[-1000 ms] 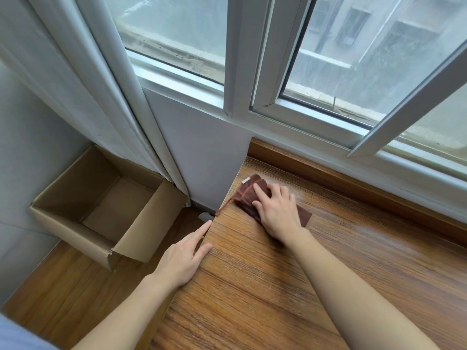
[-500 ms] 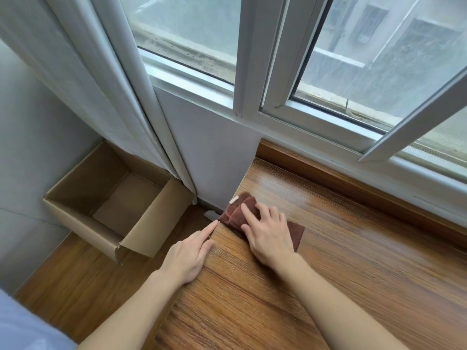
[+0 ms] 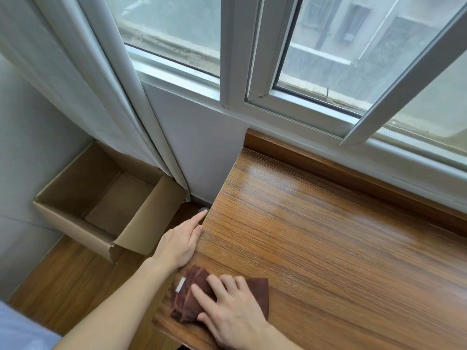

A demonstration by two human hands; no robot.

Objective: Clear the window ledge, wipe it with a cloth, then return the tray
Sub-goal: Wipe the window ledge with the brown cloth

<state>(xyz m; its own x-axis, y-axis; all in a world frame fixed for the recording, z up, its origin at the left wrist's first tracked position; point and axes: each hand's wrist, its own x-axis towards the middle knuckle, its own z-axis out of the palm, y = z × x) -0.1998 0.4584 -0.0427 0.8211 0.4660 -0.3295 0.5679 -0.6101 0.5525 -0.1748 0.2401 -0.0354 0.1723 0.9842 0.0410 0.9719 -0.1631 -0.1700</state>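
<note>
Brown cloth (image 3: 192,296) sits at the ledge's (image 3: 316,243) near left corner; your right hand (image 3: 232,314) presses it flat-fingered. Left hand (image 3: 178,245), fingers straight, rests on the ledge's left edge, holding nothing.

We see two bare forearms, without sleeves, watch, bracelet or rings. Our left hand (image 3: 177,245) and our right hand (image 3: 231,315) are gloveless, with short, plain, unpainted nails. Below and left of our left forearm, a patch of pale blue-grey garment (image 3: 17,329) shows at the frame's corner.
</note>
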